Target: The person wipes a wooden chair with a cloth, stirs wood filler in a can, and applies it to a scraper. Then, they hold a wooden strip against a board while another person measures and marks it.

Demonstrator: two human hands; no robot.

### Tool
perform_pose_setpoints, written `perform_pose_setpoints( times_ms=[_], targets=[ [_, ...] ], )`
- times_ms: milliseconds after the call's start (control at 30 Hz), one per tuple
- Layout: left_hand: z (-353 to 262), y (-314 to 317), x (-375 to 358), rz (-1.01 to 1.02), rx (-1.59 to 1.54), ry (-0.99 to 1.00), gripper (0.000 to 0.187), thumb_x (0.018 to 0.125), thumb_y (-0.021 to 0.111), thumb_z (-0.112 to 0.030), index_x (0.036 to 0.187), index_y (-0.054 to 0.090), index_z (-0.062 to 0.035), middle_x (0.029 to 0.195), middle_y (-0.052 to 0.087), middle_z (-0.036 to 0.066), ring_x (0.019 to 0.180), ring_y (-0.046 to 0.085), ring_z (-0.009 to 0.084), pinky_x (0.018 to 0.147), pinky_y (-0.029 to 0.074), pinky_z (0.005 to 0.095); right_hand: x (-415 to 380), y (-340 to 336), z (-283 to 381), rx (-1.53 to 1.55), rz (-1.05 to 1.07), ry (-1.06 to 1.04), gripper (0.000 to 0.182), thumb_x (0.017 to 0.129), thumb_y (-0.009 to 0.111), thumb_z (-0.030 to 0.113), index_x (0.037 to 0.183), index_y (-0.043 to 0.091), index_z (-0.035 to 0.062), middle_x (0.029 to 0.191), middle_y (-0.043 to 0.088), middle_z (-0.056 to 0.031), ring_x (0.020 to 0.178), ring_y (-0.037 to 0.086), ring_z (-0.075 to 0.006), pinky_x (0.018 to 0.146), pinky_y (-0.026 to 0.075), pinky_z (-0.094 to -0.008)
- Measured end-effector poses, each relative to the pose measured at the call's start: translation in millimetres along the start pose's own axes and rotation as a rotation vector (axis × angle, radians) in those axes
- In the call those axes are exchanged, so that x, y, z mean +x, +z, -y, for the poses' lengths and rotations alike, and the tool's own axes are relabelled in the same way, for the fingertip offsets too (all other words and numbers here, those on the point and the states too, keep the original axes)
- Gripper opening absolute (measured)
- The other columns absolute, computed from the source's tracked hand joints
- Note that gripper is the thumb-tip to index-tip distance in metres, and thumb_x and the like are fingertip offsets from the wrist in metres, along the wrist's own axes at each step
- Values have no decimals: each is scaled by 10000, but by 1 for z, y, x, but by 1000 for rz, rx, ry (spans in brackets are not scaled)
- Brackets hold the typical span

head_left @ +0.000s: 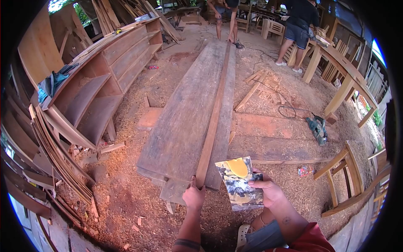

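A long narrow wood strip [215, 113] lies lengthwise on a wide dark plank [180, 122]. My left hand [193, 195] is closed around the strip's near end, thumb on top. To the right of the plank, my right hand [267, 190] grips a flat, paint-smeared card [242, 187] with a yellow patch near its top edge. At the far end of the strip, a person [226, 17] bends over with a hand at the strip.
A wooden shelf unit [94, 84] stands at left. At right are a green power tool [317, 130] with a cord, a wooden frame [342, 180] and a long table [342, 67]. Another person [300, 29] stands behind. Shavings and offcuts cover the ground.
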State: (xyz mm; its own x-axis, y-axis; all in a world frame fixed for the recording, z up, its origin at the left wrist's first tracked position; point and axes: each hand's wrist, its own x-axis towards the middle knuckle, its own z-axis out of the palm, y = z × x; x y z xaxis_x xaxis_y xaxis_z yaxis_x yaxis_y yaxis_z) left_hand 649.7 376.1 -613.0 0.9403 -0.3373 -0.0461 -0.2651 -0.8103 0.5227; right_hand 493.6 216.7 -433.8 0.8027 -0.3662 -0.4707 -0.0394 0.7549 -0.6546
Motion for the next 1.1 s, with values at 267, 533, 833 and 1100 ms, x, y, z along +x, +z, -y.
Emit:
perform_pose_setpoints(
  times_ms=[267,533,833,1100],
  targets=[
    [1,1,1,21,15,-6,651,701,698,-368,1277,526,-117,848,675,188,764,663,351,702,531,435,0,1,0,-16,-35,1,612,759,594,-85,1321,365,-12,1133,586,-146,1028,603,-244,889,498,-396],
    [2,1,1,27,3,-6,653,700,695,-361,1283,521,-122,873,673,192,770,661,357,707,531,440,3,-5,-2,0,-12,21,636,755,596,-86,1338,356,-3,1137,586,-143,1039,596,-247,896,494,-402],
    [4,3,1,5,15,18,630,713,696,-335,1274,525,-106,839,671,184,734,660,355,679,531,441,2,-1,-1,-16,-38,13,685,750,606,-78,1367,318,-4,1143,581,-149,1040,594,-252,896,491,-406],
    [3,2,2,9,20,15,624,715,697,-329,1272,527,-105,858,671,183,725,662,352,664,534,448,3,-4,-1,5,7,9,685,753,608,-74,1361,298,-19,1147,572,-162,1043,592,-259,896,489,-406]
  ],
)
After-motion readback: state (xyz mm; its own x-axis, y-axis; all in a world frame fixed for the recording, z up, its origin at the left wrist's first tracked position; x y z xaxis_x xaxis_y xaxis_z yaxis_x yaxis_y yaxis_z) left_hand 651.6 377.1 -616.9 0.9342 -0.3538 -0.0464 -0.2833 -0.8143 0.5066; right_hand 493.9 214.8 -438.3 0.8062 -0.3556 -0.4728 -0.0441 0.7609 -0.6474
